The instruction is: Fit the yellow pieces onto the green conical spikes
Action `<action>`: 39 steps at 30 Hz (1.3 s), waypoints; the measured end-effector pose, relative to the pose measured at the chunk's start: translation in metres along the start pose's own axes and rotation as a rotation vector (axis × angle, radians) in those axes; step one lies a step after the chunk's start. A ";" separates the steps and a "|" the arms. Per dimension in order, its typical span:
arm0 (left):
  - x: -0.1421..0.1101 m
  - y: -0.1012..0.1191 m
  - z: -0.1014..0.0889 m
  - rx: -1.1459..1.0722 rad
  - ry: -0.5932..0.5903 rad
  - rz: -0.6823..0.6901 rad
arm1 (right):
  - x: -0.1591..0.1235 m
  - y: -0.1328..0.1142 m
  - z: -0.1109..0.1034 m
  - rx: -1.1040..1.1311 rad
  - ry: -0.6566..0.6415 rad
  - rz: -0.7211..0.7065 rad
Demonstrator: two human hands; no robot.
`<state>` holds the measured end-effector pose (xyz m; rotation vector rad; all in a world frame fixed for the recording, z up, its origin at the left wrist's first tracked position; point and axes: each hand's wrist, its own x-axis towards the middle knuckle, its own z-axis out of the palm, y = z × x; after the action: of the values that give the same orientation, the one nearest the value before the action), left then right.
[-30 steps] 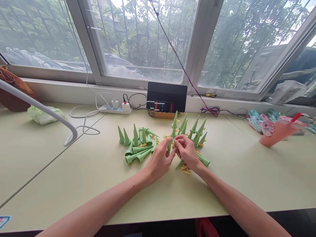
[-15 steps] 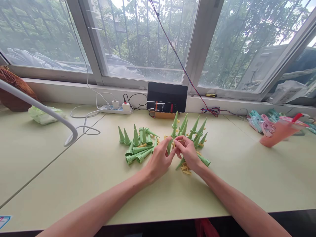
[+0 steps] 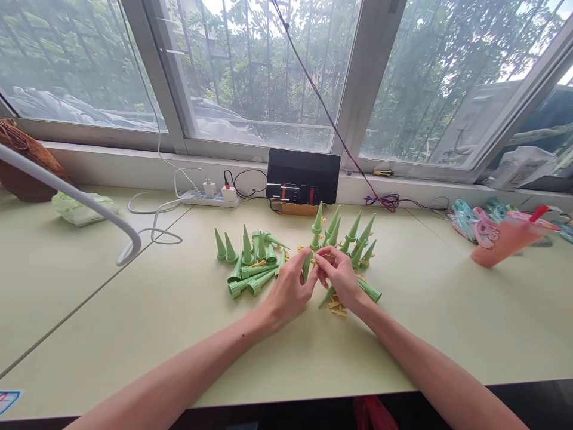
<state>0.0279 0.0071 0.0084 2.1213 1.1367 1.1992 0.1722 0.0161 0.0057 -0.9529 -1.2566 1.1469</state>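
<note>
My left hand (image 3: 293,283) is closed around a green plastic spike (image 3: 306,269), its pointed end downward and partly hidden by the fingers. Close against it, my right hand (image 3: 341,276) pinches a small yellow valve piece (image 3: 314,261) at the spike's side. Left of my hands is a pile of green spikes (image 3: 255,272), some upright and others lying down. Behind my right hand stand several green spikes with yellow pieces on them (image 3: 353,228). Loose yellow pieces (image 3: 336,307) lie under my right wrist, beside another lying spike (image 3: 370,291).
A black tablet (image 3: 304,170) leans at the window sill, with a phone (image 3: 297,194) before it. Left of it is a power strip (image 3: 210,197) with cables. A pink drink cup (image 3: 501,242) stands at right. A white curved bar (image 3: 89,206) crosses the left side.
Both hands stay in nearly the same place. The fingers of my right hand shift slightly on the yellow piece at the spike; the things on the table stay put.
</note>
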 end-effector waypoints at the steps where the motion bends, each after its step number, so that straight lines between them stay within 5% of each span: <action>1: 0.000 0.000 0.000 0.001 0.000 -0.002 | 0.000 0.000 0.000 -0.004 0.000 -0.002; 14: 0.000 -0.004 0.000 -0.021 0.004 -0.016 | -0.001 0.001 0.002 -0.060 0.006 -0.041; 25: 0.000 -0.004 0.001 -0.075 0.004 -0.041 | -0.004 0.009 -0.001 -0.303 0.009 -0.257; 39: 0.001 0.000 0.000 -0.084 0.035 -0.061 | -0.003 0.012 -0.002 -0.277 -0.002 -0.263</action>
<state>0.0279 0.0075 0.0088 1.9968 1.1379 1.2384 0.1726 0.0158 -0.0069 -0.9539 -1.5191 0.7818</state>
